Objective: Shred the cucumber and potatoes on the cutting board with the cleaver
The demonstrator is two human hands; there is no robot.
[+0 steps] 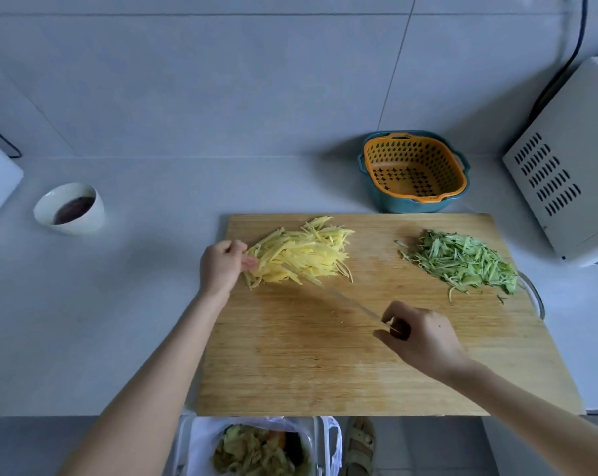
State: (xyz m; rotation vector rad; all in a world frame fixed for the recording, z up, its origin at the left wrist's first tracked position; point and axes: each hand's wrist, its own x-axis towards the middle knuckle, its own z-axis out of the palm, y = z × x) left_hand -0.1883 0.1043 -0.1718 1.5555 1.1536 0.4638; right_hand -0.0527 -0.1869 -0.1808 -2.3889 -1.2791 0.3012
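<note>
A wooden cutting board [325,365] lies on the counter. On its far left part sits a pile of yellow potato shreds [301,255]. A heap of green cucumber shreds [462,262] lies at its far right. My left hand [220,266] rests at the left end of the potato pile, fingers curled against the shreds. My right hand [421,334] grips the handle of the cleaver [338,295], seen edge-on as a thin line. Its blade runs up-left, and its tip reaches into the potato shreds.
An orange strainer basket in a blue bowl [414,171] stands behind the board. A white appliance [565,166] sits at the right, a white bowl with dark contents [70,207] at the left. Below the counter edge is a bin with peels [256,448].
</note>
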